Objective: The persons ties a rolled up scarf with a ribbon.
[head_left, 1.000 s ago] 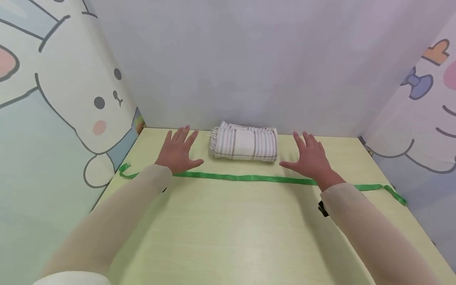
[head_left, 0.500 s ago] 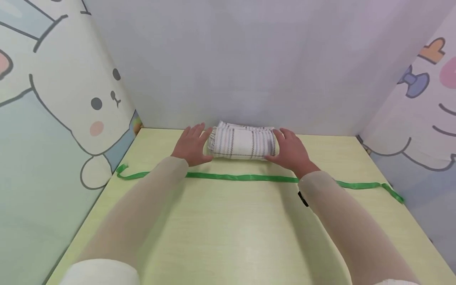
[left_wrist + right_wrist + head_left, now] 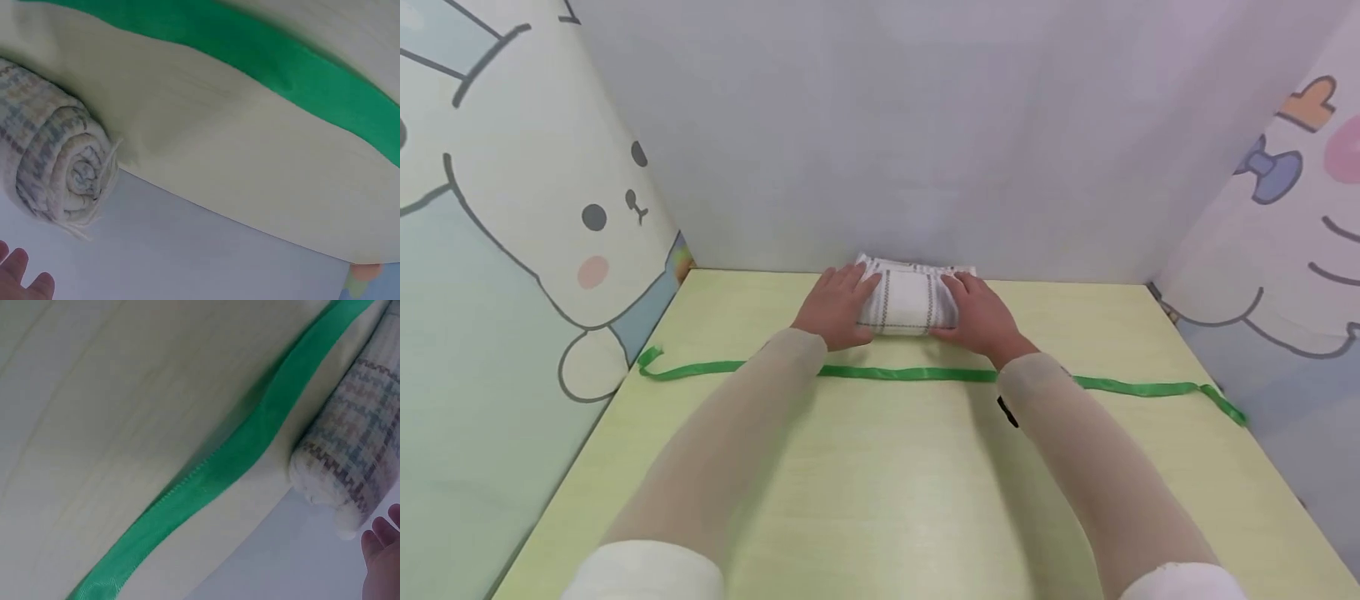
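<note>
Back wall (image 3: pixel 895 142) closes the far side; table (image 3: pixel 880 492) meets it at a straight edge, with its widest room in front of green ribbon (image 3: pixel 917 374). Ribbon runs nearly side edge to side edge, narrow strip between it and rolled cloth (image 3: pixel 907 300). Roll lies near back edge, mid-width, table extending both sides; wall contact can't tell. Left grip (image 3: pixel 833 308) and right grip (image 3: pixel 983 318) at roll's ends, fingers extended, not closed round it; touching, can't tell.

Bright head view, 2 dimmer wrist views
</note>
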The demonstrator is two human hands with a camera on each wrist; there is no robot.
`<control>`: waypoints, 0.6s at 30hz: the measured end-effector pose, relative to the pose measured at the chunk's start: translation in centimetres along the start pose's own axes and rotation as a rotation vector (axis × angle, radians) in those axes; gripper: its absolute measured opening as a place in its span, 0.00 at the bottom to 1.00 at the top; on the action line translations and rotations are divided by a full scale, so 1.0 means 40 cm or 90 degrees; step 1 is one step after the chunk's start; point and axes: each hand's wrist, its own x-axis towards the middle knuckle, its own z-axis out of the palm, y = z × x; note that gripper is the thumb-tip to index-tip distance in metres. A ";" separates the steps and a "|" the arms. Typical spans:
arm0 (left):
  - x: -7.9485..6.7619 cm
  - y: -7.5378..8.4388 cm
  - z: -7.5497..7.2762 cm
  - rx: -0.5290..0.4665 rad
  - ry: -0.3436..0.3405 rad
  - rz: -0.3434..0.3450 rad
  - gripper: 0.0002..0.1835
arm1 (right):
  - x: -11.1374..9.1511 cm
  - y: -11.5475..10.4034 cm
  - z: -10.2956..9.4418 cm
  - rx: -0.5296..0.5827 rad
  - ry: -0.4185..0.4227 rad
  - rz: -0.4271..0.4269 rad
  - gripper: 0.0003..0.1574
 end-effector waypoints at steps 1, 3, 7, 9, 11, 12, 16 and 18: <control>0.005 0.005 0.004 0.004 -0.001 0.006 0.51 | 0.000 0.001 0.005 0.003 -0.003 -0.007 0.65; 0.016 0.015 0.013 0.015 -0.002 0.014 0.51 | 0.000 0.004 0.014 0.003 -0.007 -0.016 0.65; 0.035 0.031 0.042 0.018 -0.019 0.013 0.53 | 0.002 0.011 0.028 -0.007 -0.006 -0.016 0.67; 0.042 0.036 0.057 0.025 -0.033 0.008 0.55 | 0.004 0.013 0.035 -0.010 -0.006 -0.015 0.67; 0.045 0.037 0.067 0.031 -0.043 -0.002 0.55 | 0.006 0.014 0.041 -0.014 -0.006 -0.021 0.67; 0.047 0.037 0.071 0.036 -0.045 -0.008 0.56 | 0.008 0.013 0.044 -0.015 -0.005 -0.026 0.67; 0.053 0.031 0.081 0.055 -0.043 -0.034 0.55 | 0.015 0.014 0.054 -0.034 -0.007 -0.029 0.68; 0.059 0.028 0.086 0.047 -0.043 -0.048 0.56 | 0.018 0.016 0.056 -0.041 -0.014 -0.019 0.69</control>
